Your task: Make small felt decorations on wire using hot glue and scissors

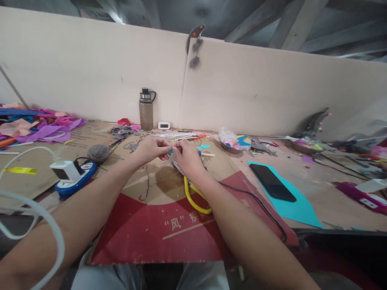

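My left hand (150, 150) and my right hand (186, 157) meet over the cardboard sheet (157, 225), fingertips pinched together on a small teal piece (171, 152). Both hands are closed around it. Under my right wrist lie yellow-handled scissors (193, 197), partly hidden by the hand. Thin sticks and pens (187, 137) lie just beyond the hands.
A water bottle (146, 109) and a small white clock (163, 125) stand by the back board. A black phone (272, 182) rests on teal paper (298, 205) at right. A white charger on a blue power strip (71, 177) sits at left, near purple paper scraps (45, 129).
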### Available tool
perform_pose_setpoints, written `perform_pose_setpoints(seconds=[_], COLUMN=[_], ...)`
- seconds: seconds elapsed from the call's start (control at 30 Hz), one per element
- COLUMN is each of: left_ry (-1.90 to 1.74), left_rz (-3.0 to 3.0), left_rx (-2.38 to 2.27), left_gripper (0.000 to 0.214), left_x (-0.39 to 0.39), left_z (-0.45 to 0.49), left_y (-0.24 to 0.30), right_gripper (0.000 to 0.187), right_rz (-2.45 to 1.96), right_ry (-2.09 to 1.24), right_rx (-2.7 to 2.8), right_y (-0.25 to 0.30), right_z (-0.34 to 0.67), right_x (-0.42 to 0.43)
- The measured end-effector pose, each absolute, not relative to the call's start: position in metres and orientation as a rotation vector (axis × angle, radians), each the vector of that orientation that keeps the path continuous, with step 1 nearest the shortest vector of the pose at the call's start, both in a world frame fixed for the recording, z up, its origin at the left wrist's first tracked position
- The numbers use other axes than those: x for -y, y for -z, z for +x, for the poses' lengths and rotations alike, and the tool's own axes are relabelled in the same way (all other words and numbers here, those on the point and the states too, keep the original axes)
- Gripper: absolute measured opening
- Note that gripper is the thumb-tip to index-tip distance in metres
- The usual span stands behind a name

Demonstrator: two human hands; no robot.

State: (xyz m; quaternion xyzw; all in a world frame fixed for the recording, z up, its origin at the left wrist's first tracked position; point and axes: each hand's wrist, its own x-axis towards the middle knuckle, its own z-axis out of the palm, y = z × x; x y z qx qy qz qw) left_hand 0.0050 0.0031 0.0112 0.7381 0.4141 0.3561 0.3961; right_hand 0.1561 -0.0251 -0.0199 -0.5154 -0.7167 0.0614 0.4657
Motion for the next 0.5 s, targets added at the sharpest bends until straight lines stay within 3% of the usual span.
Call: perform_pose_setpoints(seconds=[0.17, 0.37, 0.5], left_ry=[-1.102, -1.502, -1.751], left_rz=[1.961, 1.883, 1.489], left_rx=[-1.162, -1.256, -1.131], left_gripper=[0.005, 0.008, 0.01], left_x=[-0.009, -0.023, -0.041], left_z=[0.001, -0.013, -0.026], left_y=[-0.005, -0.001, -0.002], right_gripper=[0.031, 0.017, 0.021], right_rz=[-1.208, -1.199, -1.021], right_ry=[-0.36, -0.404, -0.378], right_rx=[1.688, 1.886, 2.066], right_y=[0.02, 0.022, 0.023], right_z=[0.15, 0.139, 0.127], right_x=[0.029, 0.041, 0.053])
